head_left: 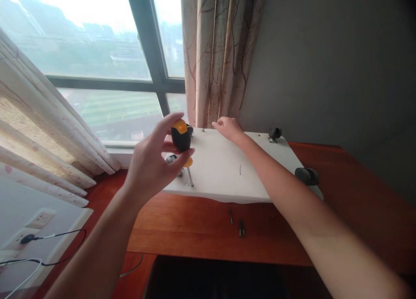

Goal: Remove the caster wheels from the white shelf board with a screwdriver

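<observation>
My left hand (152, 154) grips a screwdriver (180, 136) by its black and yellow handle, its metal shaft pointing down at the near left part of a white board (221, 169). Over the board's far edge is my right hand (228, 128), thumb and forefinger brought together; whatever they may hold is too small to make out. A small screw (203, 130) stands up from the far edge, left of my right fingertips. Black caster wheels sit at the board's corners, one at the far right (274, 134) and one at the near right (306, 176); the left ones are partly behind my left hand.
The board lies on a reddish wooden table (182, 221). Several screws (241, 227) rest on the wood in front of it. Curtains (221, 52) and a window stand behind. At lower left, a plug (28, 238) with a black cord sits in a wall socket.
</observation>
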The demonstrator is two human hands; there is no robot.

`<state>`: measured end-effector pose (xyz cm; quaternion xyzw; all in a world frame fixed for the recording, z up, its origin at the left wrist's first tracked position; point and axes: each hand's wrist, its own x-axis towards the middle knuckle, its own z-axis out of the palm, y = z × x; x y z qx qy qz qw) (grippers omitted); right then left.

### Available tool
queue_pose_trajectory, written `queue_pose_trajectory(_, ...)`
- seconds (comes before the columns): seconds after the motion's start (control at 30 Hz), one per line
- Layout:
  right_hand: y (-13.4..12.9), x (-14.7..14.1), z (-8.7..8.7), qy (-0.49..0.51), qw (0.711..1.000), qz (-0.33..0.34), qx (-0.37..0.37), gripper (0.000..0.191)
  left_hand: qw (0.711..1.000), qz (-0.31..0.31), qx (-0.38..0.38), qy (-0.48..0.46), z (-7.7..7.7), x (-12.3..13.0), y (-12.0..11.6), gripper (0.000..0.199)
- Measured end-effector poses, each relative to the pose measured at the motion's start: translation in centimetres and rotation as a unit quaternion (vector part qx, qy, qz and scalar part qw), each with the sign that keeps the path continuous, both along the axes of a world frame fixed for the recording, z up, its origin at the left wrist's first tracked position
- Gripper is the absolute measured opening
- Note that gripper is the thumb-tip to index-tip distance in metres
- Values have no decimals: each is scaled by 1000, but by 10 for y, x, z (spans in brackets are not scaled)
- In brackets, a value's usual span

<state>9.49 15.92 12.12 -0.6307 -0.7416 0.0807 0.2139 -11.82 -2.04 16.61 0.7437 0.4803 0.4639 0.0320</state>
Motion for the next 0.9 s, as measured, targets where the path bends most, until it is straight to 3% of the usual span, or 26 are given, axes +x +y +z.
queue_pose_trajectory(0.17, 29, -44, -17, -36, 999, 23, -25, 40, 999, -25, 20, 2, -7, 1, 0, 69)
queue_pose_trajectory(0.3, 39, -62, -25, -70, 996, 49, -32, 32, 999, -41, 21, -14, -5, -2, 0, 71)
queue_pose_trajectory(0.43, 46, -60, -18, -86, 992, 95, -20, 22, 998, -43, 31, -47, -3, -5, 0, 73)
queue_pose_trajectory(0.57, 44, -51, 1, -79, 986, 146, 18, 23, 996, -52, 36, -65, -5, -8, 1, 73)
queue_pose_trajectory(0.73, 5, -26, 21, -37, 977, 192, 90, 20, 994, -50, 43, -90, -10, -10, -2, 75)
queue_pose_trajectory(0.9, -95, 21, 22, 119, 964, 203, 120, 13, 989, -68, 49, -126, -10, -10, -11, 77)
